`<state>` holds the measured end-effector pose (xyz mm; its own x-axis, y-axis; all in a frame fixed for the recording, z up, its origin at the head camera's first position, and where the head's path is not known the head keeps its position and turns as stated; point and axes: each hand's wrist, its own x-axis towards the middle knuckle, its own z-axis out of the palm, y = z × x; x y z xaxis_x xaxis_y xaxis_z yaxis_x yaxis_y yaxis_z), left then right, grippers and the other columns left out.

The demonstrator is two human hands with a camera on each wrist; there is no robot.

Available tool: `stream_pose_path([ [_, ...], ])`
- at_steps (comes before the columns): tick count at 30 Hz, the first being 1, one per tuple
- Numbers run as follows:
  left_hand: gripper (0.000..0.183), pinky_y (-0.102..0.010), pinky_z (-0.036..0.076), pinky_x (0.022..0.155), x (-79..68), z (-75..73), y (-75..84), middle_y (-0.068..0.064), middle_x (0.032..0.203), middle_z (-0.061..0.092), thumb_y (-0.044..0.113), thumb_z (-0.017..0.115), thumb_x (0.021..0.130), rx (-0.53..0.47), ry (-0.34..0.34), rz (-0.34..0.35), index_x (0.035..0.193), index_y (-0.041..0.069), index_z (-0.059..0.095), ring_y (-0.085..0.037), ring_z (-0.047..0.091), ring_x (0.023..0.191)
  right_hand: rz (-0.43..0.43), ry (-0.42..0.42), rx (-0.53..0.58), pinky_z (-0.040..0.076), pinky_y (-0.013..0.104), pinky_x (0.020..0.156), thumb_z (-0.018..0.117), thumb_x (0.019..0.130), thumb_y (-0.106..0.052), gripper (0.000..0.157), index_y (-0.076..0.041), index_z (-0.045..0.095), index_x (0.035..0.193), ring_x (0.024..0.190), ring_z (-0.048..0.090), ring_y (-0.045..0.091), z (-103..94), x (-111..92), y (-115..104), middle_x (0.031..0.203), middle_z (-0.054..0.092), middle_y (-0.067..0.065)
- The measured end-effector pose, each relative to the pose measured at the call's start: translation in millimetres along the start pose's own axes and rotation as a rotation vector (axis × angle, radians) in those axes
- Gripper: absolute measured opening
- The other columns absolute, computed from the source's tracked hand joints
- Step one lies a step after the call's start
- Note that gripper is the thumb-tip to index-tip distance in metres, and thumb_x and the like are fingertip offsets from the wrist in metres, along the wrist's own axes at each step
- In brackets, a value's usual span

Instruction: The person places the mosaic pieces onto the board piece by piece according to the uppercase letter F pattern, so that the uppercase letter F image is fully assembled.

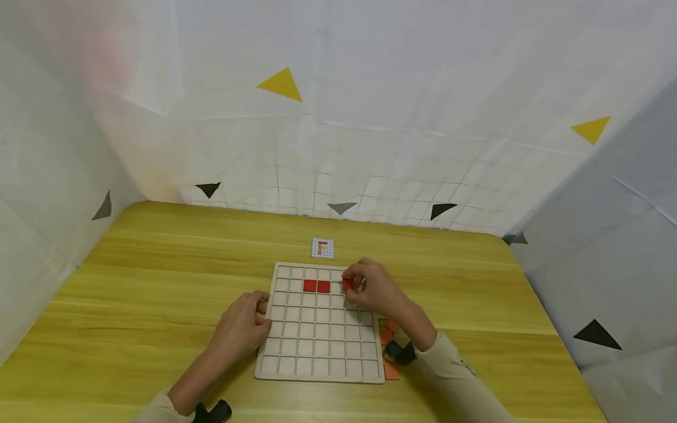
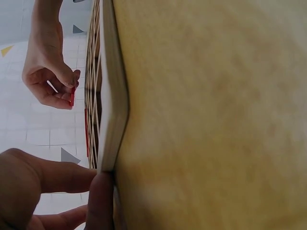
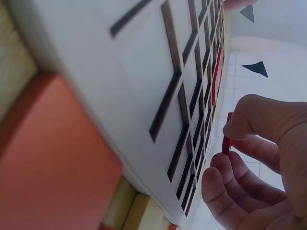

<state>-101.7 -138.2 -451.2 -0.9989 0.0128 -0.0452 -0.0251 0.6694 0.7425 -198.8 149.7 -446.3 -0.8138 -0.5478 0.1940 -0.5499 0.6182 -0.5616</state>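
Note:
A pale wooden grid board lies on the table, with two red square tiles side by side in its second row from the far edge. My right hand pinches another red tile between thumb and fingers, over the far right part of the board. Seen from the right wrist, that held tile stands edge-on above the grid. At the board's left edge, my left hand holds the rim, its fingertips right at the board's side in the left wrist view.
Several orange tiles lie along the board's right side, partly hidden by the right wrist and its black camera. Beyond the board is a small printed pattern card. White sheeting with triangle markers encloses the table's far side and both flanks.

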Motion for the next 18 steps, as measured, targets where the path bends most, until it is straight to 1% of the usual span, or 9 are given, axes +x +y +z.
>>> stream_pose_path([
  [5,0.043,-0.035,0.051,0.068,0.1,-0.2,0.5,-0.007,0.095,0.059,-0.002,0.072,0.081,0.006,-0.002,-0.006,0.122,-0.006,0.062,-0.016,0.059,0.077,0.009,-0.004,-0.005,0.051,0.025,0.062,0.077,0.077,-0.003,0.025,-0.007,0.074,0.102,0.076,0.056,0.015,2.8,2.0,-1.4,0.091,0.058,0.002],
  [18,0.042,-0.034,0.05,0.068,1.4,1.3,-2.0,-0.005,0.095,0.059,-0.001,0.073,0.081,0.012,0.005,-0.002,0.122,-0.004,0.062,-0.014,0.059,0.076,-0.044,-0.001,0.002,0.05,0.026,0.062,0.075,0.077,0.0,0.025,-0.005,0.074,0.101,0.077,0.058,0.018,8.4,8.3,-7.6,0.09,0.059,0.003],
])
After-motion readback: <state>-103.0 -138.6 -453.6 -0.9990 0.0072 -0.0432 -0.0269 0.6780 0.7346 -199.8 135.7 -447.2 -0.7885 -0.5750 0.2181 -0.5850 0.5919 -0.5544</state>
